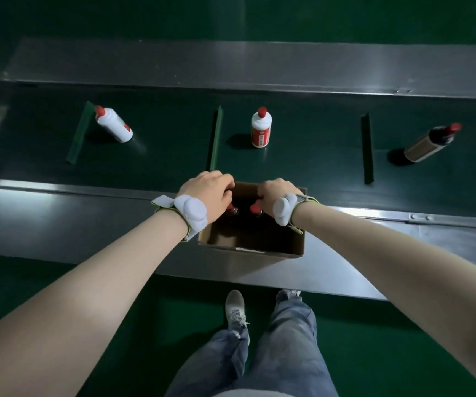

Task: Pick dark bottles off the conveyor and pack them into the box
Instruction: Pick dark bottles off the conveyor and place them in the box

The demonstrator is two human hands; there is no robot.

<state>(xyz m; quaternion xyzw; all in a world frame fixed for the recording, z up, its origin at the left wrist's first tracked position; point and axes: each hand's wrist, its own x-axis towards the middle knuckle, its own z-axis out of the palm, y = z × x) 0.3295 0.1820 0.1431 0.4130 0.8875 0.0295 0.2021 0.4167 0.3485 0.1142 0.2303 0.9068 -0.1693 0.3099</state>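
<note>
Box: an open brown cardboard box (pixel 262 247) with matte walls sits on the near brushed-steel ledge (pixel 59 219) of the conveyor.
Packed bottles: two red-capped dark bottles (pixel 255 210) stand inside it, mostly in shadow.
Left hand: the left hand (pixel 208 193) curls down over the box's far left corner; whether it grips a bottle cannot be told.
Right hand: the right hand (pixel 274 194) is closed at the far rim, directly above a red cap; its hold is hidden.
Belt: on the dark green cleated belt (pixel 302 156), well beyond the hands, stand two glossy white red-capped bottles (pixel 261 128).
Remaining bottle: a dark glass bottle with tan label and red cap (pixel 428 143) stands far right.
</note>
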